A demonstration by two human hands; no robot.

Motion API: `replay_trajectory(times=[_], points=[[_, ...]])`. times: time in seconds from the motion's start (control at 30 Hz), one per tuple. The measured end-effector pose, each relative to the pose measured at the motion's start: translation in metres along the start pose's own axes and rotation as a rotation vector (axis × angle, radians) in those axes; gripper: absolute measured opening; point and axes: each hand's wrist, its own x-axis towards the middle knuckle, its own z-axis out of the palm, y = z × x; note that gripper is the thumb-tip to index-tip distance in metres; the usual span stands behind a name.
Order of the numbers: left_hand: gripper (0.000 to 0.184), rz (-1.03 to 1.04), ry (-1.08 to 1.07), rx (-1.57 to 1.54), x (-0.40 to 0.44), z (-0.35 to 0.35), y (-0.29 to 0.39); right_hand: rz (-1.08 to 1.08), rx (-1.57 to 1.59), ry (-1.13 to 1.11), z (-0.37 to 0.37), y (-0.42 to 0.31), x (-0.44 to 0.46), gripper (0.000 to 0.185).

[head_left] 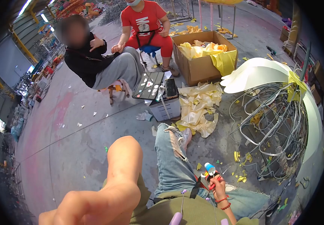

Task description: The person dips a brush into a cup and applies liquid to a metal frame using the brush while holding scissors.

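My left hand [90, 204] looms large at the lower left, close to the camera. Its wrist and knuckles are bent, and most of the fingers are out of frame, so their grip is hidden. At my right thigh, my right hand [218, 187] is closed around a red-handled tool [214, 183]; its exact kind does not show. Just above those fingers is a blue-and-white cylinder [209, 168], and I cannot tell whether it is held too. Torn blue jeans [171, 161] cover my legs.
A grey box [165, 109] ahead bears a stickered black case [148, 85] and a phone [171, 88]. Two people sit beyond it. A cardboard box [195, 71] holds yellow fabric. To the right stands a wire frame [270, 123]; scraps and a glove [144, 116] lie on the floor.
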Motion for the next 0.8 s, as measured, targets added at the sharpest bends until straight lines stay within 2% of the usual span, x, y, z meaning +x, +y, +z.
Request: replay_trajectory(times=[0.13,0.8], points=[[0.031,-0.070,-0.070,0.251,-0.004,-0.003,0.009,-0.004,-0.010,0.010,0.003,-0.002,-0.001,0.020],[0.034,-0.380,-0.290,-0.141,-0.009,-0.014,0.009,0.004,-0.017,0.040,0.006,0.003,0.001,0.022]])
